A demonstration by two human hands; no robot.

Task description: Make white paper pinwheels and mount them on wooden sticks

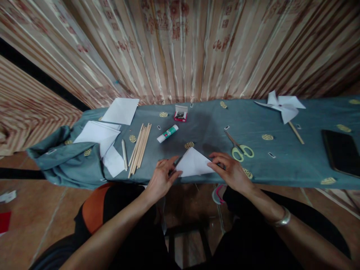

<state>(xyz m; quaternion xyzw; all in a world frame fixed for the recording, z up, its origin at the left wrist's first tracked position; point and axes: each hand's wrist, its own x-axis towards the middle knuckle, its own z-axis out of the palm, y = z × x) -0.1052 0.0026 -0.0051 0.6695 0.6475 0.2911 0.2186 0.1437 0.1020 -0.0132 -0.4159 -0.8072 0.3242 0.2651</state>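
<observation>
A white sheet of paper [194, 163], folded to a triangle with its peak pointing away from me, is held at the near edge of the cloth-covered table. My left hand [164, 174] pinches its left corner between thumb and fingers. At the right corner, my right hand [229, 169] grips the paper the same way. Just beyond my right hand lie scissors [239, 147] with light green handles. A glue stick [168, 133] rests on its side past my left hand, and behind it stands a small open red box [180, 113] of dark metal pieces.
On the left are several wooden sticks [140, 150], a white pen [124, 155], and loose white paper sheets [97, 133]. A paper pinwheel [282, 107] on a stick and a dark phone [340, 152] lie at the right. A patterned curtain [180, 52] hangs behind the table [295, 161].
</observation>
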